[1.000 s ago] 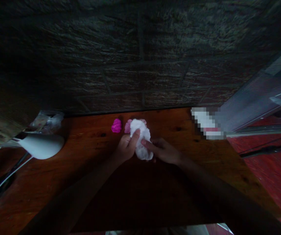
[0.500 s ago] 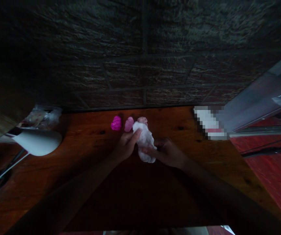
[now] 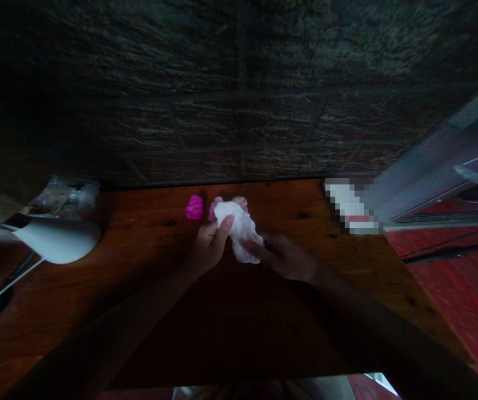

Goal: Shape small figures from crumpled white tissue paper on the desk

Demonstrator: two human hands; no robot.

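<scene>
A soft white lump [image 3: 243,229], irregular and crumpled at its edges, was held between two bare hands over a wooden table [image 3: 139,228]; clock directions were taken from this lump. The left hand [image 3: 209,245], between eight and nine o'clock, was nearly closed on it, the thumb pressed flat on the upper face and the curled fingers mostly hidden. The right hand [image 3: 289,259], at four o'clock, was partly closed on the lower right edge, one digit laid across the surface; its remaining fingers were too dark to distinguish. A magenta lump [image 3: 194,207] lay apart at ten o'clock. A pink lump [image 3: 213,210], between ten and eleven, and a pale pink lump [image 3: 241,202], at twelve, were partly covered from view by the white one; whether they touched it could not be told. Farther out, a smooth white object [image 3: 59,240] with a white cord [image 3: 9,290] stood at nine o'clock. A brick-patterned wall [image 3: 205,122] rose beyond the table at twelve.
</scene>
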